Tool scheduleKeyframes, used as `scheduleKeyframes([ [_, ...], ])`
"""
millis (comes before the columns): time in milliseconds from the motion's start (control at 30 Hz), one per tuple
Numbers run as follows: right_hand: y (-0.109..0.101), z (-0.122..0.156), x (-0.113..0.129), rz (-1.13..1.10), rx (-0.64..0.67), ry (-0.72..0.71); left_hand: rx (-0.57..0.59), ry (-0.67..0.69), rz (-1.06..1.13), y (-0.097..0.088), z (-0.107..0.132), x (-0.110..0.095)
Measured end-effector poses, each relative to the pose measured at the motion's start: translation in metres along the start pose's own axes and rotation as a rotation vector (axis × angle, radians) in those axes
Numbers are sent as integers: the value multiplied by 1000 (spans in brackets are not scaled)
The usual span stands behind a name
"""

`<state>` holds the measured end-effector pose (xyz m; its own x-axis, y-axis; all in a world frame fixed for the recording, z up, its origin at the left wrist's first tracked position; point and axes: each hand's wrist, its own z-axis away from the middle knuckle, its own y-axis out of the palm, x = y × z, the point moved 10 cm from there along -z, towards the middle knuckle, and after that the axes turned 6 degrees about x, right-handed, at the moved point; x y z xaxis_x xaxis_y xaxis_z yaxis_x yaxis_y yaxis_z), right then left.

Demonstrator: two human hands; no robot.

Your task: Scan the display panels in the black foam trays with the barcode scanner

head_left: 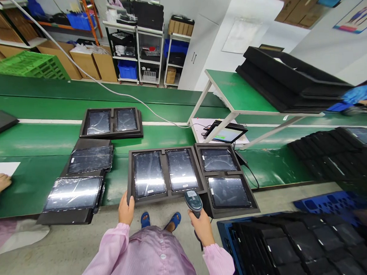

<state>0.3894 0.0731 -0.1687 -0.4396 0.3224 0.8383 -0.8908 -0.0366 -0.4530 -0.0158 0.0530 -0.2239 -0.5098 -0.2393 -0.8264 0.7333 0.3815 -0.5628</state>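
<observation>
My right hand (201, 227) is wrapped round the handle of a barcode scanner (193, 201), its head over the front right corner of a black foam tray (166, 170). My left hand (126, 209) grips this tray's front left corner. In the tray lie two film-wrapped tablet-like screens, a left one (149, 172) and a right one (181, 167), each with a small white label at its near edge. Against the tray's right side sits a second foam tray (223, 173), holding an upper screen (218, 159) and a lower screen (230, 192).
Left are stacked wrapped screens (72, 193) and another filled tray (113, 120). A lit monitor (227, 132) stands below a green-topped raised shelf (230, 91). A blue crate (225, 240) of black trays sits lower right. Another person's hand (1, 183) rests at far left.
</observation>
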Motion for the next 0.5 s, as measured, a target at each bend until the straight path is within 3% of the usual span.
scheduleKeyframes([
  [133,4,9,-3,-56,18,37,-3,5,9,1,0,1],
  [200,16,18,-1,-80,43,28,4,-1,18,1,2,3],
  [433,106,55,35,-105,254,-75,40,13,36,3,8,0],
  [500,123,60,44,-63,271,-88,54,12,35,3,10,-1],
])
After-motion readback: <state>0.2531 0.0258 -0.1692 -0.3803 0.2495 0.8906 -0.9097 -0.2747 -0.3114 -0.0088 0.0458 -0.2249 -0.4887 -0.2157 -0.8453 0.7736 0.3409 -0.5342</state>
